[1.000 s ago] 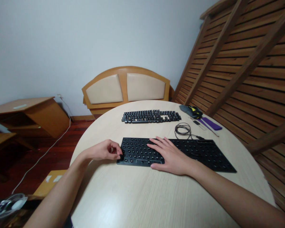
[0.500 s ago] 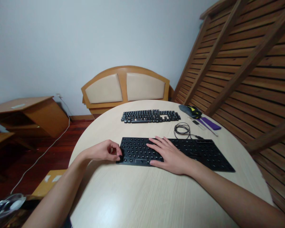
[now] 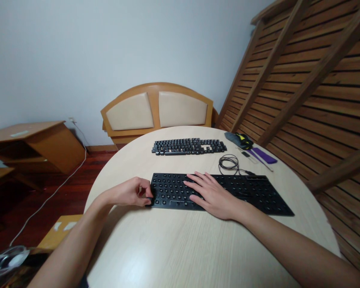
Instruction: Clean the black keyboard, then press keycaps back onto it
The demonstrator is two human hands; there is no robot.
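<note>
Keyboard base (image 3: 249, 189) lay lower centre of frame, long axis left-right. Left hand (image 3: 131, 192), at its left end, pinched a small black piece (image 3: 150, 201) (keycap, I guessed); right hand (image 3: 213, 195) lay spread mid-board.

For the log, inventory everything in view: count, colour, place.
Keycaps: many, black, laid out at the table's far side
Keyboard base: one, black, mid-table
Cable: one, black, coiled behind the base
Bundle: one, grey, black and yellow, table's far right
Purple strip: one, beside the bundle
Table: one, pale, centre
Headboard: one, orange-brown with cream panels, beyond the table
Slatted frame: one, brown, right
Desk: one, brown, left
White cord: one, left
Wall: pale blue-grey, background
Left hand: one, at the base's left end; its grip is unclear
Right hand: one, spread over the base
</note>
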